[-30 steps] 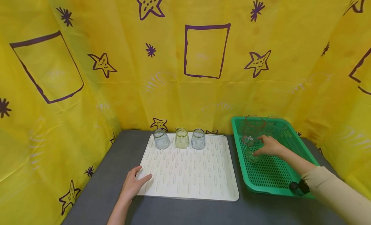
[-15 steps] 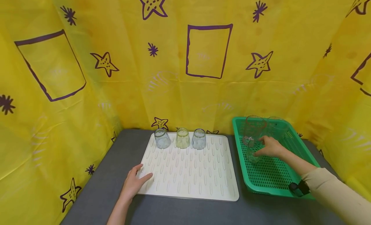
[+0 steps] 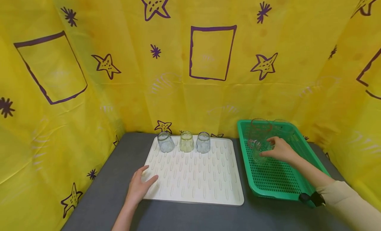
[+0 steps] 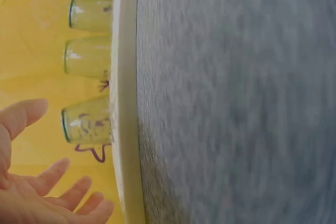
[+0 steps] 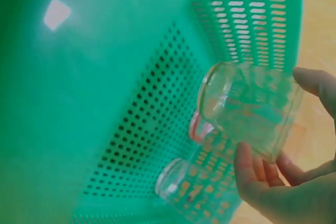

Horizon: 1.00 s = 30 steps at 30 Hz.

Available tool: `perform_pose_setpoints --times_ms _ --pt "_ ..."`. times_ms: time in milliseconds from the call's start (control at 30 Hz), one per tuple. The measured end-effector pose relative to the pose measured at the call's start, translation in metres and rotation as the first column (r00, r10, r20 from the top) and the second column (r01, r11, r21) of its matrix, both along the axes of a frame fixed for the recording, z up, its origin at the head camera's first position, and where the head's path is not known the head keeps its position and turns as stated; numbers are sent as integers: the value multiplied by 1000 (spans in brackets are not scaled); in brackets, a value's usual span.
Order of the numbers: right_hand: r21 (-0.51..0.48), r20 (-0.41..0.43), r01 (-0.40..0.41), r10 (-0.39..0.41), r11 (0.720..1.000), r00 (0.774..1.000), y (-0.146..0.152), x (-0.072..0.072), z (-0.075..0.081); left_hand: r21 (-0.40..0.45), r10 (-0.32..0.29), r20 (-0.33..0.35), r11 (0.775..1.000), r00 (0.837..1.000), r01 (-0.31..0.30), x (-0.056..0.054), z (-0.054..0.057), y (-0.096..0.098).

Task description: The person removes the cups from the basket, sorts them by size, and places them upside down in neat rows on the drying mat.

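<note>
My right hand (image 3: 281,151) is inside the green basket (image 3: 254,188), gripping a clear drinking glass (image 5: 249,108) near one end between thumb and fingers. In the head view this glass (image 3: 259,155) is faint against the green mesh. My left hand (image 3: 140,186) is at the left edge of the white ridged tray (image 3: 196,178), fingers spread and holding nothing. Along the tray's back edge stand three small glasses: a bluish one (image 3: 166,143), a yellowish one (image 3: 187,142) and another bluish one (image 3: 203,143).
Behind the held glass, the basket contains a tall clear glass with a reddish tint (image 3: 260,130) and another clear glass (image 5: 191,187). A yellow patterned curtain (image 3: 214,102) surrounds the dark grey table (image 3: 190,217). A black strap (image 3: 312,198) is on my right wrist.
My right hand has risen slightly and shifted a little right with the glass in its grip. The left hand has barely moved, and the three glasses on the tray stay in place.
</note>
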State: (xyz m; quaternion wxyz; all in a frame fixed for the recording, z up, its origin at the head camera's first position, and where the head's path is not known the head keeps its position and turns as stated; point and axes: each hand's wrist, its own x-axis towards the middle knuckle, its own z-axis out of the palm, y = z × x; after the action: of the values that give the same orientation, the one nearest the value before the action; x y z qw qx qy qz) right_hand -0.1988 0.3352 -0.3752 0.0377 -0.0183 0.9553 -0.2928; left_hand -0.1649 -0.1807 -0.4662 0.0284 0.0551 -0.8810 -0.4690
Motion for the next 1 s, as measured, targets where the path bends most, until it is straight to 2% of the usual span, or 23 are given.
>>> perform_pose_setpoints --times_ms 100,233,400,533,733,833,1000 --pt "-76 6 27 -27 997 1000 -3 6 3 49 -6 -31 999 999 8 2 1 8" --pt "-188 5 66 -66 980 998 -6 13 9 164 -33 -80 985 996 46 1 2 21" --pt "-298 -22 100 -112 949 993 -11 23 12 313 -73 -119 944 990 107 0 5 37" --pt "-352 -63 126 -158 928 985 -20 32 13 392 -104 -142 907 984 152 2 8 48" --pt "-403 -123 139 -204 904 971 -38 45 17 461 -164 -151 861 975 216 5 12 64" --pt "-436 -127 117 -190 892 974 -49 51 20 480 -199 -157 840 967 251 5 14 73" --pt "-447 -136 81 -157 891 978 -71 57 21 504 -256 -184 804 949 315 7 20 87"
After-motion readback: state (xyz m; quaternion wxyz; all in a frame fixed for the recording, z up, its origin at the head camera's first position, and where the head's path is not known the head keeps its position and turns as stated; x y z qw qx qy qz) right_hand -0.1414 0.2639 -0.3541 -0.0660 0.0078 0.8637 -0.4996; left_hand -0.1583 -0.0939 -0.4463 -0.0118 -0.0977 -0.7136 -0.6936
